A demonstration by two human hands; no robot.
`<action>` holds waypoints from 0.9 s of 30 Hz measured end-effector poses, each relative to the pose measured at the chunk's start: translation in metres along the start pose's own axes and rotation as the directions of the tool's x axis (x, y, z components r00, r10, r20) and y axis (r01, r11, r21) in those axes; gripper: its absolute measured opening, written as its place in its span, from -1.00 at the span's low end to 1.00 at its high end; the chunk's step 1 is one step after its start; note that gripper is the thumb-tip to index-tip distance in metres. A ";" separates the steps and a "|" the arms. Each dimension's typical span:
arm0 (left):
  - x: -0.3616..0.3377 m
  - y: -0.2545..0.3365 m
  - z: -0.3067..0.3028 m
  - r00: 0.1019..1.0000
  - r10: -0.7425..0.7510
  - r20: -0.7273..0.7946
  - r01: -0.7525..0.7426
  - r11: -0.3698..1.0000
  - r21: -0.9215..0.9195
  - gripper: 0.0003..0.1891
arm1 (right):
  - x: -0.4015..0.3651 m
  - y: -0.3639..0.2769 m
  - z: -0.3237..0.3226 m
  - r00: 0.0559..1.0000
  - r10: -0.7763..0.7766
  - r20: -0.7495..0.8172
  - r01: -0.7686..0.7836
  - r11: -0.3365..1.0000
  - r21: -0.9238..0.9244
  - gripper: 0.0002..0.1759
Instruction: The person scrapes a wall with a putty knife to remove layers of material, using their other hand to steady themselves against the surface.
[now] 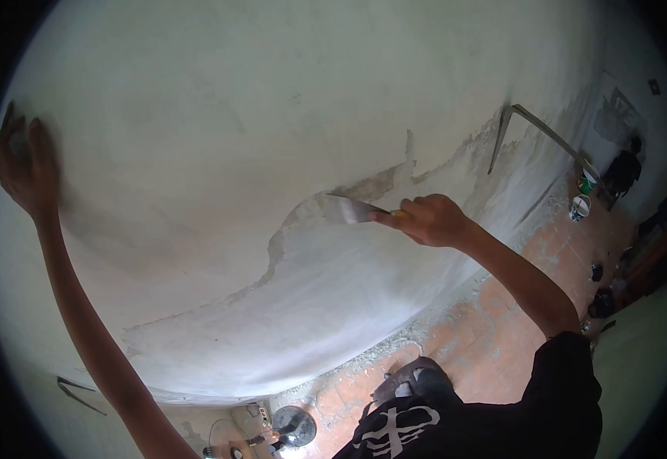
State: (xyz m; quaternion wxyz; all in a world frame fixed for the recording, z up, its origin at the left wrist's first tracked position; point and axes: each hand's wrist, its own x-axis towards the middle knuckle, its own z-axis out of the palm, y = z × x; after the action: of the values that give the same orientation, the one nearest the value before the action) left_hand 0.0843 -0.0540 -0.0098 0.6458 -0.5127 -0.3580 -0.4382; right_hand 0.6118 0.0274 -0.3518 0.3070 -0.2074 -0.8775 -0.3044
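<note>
My right hand [434,220] is closed around the handle of a putty knife [353,209]. Its broad metal blade lies against the wall [219,153], at the ragged edge where the pale paint layer meets a whitish, stripped area [333,283]. Rough grey-brown patches [372,185] show along that edge, just beyond the blade. Far to the left, my left hand [29,168] rests on the painted wall with its fingers apart and no tool in it.
A metal bracket [551,134] juts from the wall at right. Beyond it are buckets [580,206] and a seated person [623,172]. Scraped debris [364,358] lines the tiled floor [494,329]. A round fan-like object [294,426] stands below, and a smaller bracket [81,394] is at lower left.
</note>
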 end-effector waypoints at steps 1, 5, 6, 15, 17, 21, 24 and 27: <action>0.002 -0.001 0.000 1.000 0.004 -0.003 -0.004 1.000 0.007 -0.62 | 0.000 0.001 -0.002 1.000 -0.010 0.014 0.010 1.000 -0.002 -0.39; 0.002 -0.009 -0.001 0.999 0.040 0.017 -0.040 0.999 0.011 -0.62 | -0.039 0.029 -0.019 0.992 0.063 0.112 -0.058 0.997 -0.047 -0.35; 0.000 -0.010 0.000 1.000 0.015 0.012 -0.016 0.998 0.053 -0.63 | -0.037 0.025 -0.014 0.991 0.052 0.122 -0.048 0.998 -0.037 -0.35; 0.000 -0.011 -0.001 1.000 -0.012 0.007 0.012 0.999 -0.052 -0.67 | -0.023 -0.097 0.031 0.796 0.593 -0.117 -0.532 0.779 0.331 -0.28; 0.001 -0.009 -0.003 1.000 0.006 0.002 -0.006 1.000 0.001 -0.70 | -0.013 -0.124 0.041 0.694 0.710 -0.121 -0.613 0.670 0.418 -0.35; 0.003 -0.020 -0.001 0.997 0.076 0.013 -0.076 0.997 0.012 -0.73 | 0.018 -0.152 0.045 0.561 0.822 -0.100 -0.664 0.519 0.539 -0.42; 0.001 -0.022 0.002 1.000 0.026 -0.006 -0.027 0.999 -0.028 -0.72 | 0.029 -0.157 0.051 0.482 0.870 -0.101 -0.628 0.423 0.654 -0.47; -0.002 -0.015 0.002 0.999 -0.038 -0.025 0.039 0.999 0.008 -0.71 | 0.022 -0.169 0.057 0.467 0.879 -0.092 -0.647 0.411 0.642 -0.48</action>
State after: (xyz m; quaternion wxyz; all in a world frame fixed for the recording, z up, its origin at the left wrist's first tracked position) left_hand 0.0698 -0.0531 -0.0064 0.6438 -0.4975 -0.3618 -0.4552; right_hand 0.4795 -0.0539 -0.4414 0.6362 -0.4324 -0.6324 0.0912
